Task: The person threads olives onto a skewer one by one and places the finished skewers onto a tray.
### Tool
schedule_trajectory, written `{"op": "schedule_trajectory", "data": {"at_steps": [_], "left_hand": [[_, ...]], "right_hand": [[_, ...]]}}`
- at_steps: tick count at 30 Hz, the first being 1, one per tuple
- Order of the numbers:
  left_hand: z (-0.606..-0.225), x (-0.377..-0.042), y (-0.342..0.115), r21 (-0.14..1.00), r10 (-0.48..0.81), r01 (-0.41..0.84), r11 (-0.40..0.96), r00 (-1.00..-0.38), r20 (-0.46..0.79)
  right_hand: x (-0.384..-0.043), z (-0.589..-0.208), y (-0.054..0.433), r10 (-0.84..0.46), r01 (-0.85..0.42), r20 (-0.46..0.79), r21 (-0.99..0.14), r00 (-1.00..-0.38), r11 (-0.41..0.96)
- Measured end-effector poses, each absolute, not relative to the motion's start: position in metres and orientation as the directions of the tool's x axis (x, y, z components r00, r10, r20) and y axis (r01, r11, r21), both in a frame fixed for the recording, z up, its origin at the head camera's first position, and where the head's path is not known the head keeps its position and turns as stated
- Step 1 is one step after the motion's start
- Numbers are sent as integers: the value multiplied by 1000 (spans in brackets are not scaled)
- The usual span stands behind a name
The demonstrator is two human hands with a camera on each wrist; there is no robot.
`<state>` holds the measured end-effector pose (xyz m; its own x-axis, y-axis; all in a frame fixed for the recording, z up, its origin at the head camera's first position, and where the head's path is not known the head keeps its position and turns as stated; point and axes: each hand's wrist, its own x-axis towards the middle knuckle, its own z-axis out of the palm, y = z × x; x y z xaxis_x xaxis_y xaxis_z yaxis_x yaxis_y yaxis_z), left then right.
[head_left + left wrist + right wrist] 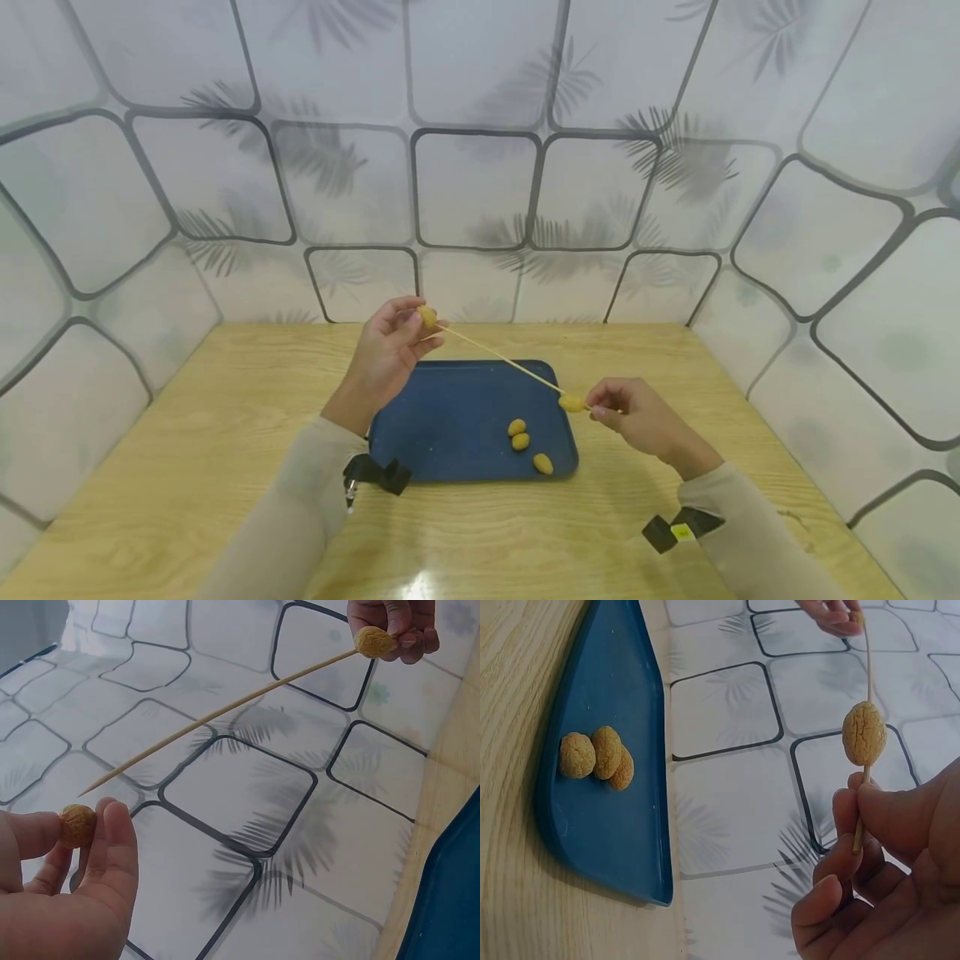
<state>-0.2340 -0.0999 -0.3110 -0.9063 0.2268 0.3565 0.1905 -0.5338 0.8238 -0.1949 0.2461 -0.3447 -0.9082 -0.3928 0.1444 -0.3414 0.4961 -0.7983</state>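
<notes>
My left hand (384,354) pinches a golden-brown, wrinkled fried ball (77,826) between thumb and fingers, raised above the far side of the tray. With thumb and fingertips, my right hand (637,415) grips the blunt end of a thin bamboo skewer (225,710). A second, oval fried ball (864,733) is threaded on the skewer, just ahead of the right fingertips. The skewer slants up to the left, and its pointed tip is right at the ball in the left hand.
A blue rectangular tray (450,425) lies on the wooden table (225,467) below the hands. Three more fried balls (521,442) rest at its right end, two of them side by side. Patterned white sheeting (480,192) rises behind the table and along both sides.
</notes>
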Motion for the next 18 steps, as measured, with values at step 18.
{"op": "schedule_trajectory", "data": {"at_steps": [18], "left_hand": [[-309,-233,-97,816,198,247,-523,-895,399]], "right_hand": [[-183,-335,242,-364,-381,207,-771,-908,511]]}}
